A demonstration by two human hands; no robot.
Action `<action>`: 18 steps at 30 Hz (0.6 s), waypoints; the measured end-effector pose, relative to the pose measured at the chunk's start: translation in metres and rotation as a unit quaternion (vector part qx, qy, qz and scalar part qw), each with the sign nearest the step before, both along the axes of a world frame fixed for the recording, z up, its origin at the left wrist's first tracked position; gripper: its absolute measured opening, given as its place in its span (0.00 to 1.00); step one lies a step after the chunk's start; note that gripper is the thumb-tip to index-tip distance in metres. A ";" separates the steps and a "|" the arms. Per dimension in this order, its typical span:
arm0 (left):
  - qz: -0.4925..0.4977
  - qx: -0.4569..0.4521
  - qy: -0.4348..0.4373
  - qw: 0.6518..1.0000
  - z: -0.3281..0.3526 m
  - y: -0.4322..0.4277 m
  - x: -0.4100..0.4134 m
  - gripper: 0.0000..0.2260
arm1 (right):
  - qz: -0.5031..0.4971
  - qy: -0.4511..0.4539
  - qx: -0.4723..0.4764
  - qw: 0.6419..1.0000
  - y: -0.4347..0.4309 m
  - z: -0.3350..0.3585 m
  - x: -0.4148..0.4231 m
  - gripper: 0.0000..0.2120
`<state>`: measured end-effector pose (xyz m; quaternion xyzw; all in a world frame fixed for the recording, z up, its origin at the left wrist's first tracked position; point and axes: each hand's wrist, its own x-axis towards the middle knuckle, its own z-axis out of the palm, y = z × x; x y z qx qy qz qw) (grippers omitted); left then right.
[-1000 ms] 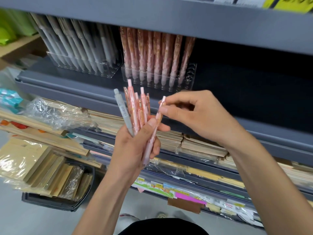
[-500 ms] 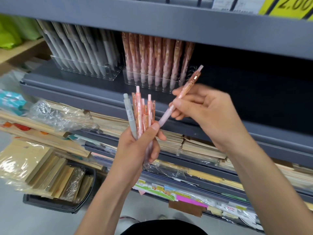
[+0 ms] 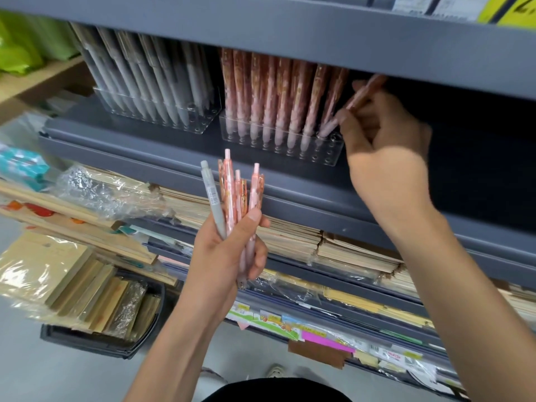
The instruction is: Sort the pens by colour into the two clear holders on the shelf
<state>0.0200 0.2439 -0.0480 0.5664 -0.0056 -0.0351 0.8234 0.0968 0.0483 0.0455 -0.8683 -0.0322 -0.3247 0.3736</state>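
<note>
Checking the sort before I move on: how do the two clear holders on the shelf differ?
The left holder carries grey pens; the right holder carries pink patterned pens. No hand is near the left holder; the right hand holds a pink pen at the right holder's right end. Both are clear, drilled with holes, their pens leaning back.

Holders (image 3: 278,146) clear glossy plastic; shelf (image 3: 174,161) matt grey metal; grey pen (image 3: 213,198) matt; wrap (image 3: 95,190) crinkled, shiny.
</note>
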 end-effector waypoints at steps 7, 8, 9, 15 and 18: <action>0.020 -0.019 0.010 1.000 0.009 0.019 0.009 0.04 | -0.069 0.129 -0.185 0.972 0.024 0.015 0.004 0.13; 0.021 -0.018 0.012 1.000 0.010 0.024 0.010 0.05 | -0.078 0.133 -0.195 0.969 0.027 0.015 0.004 0.12; 0.019 -0.016 0.017 1.000 0.011 0.029 0.012 0.05 | -0.088 0.138 -0.203 0.966 0.029 0.015 0.003 0.12; -0.011 -0.040 0.052 0.998 0.016 0.055 0.022 0.09 | -0.132 0.172 -0.227 0.950 0.043 0.022 0.003 0.15; -0.032 -0.034 0.048 0.998 0.019 0.068 0.026 0.11 | -0.160 0.210 -0.232 0.936 0.048 0.025 0.008 0.16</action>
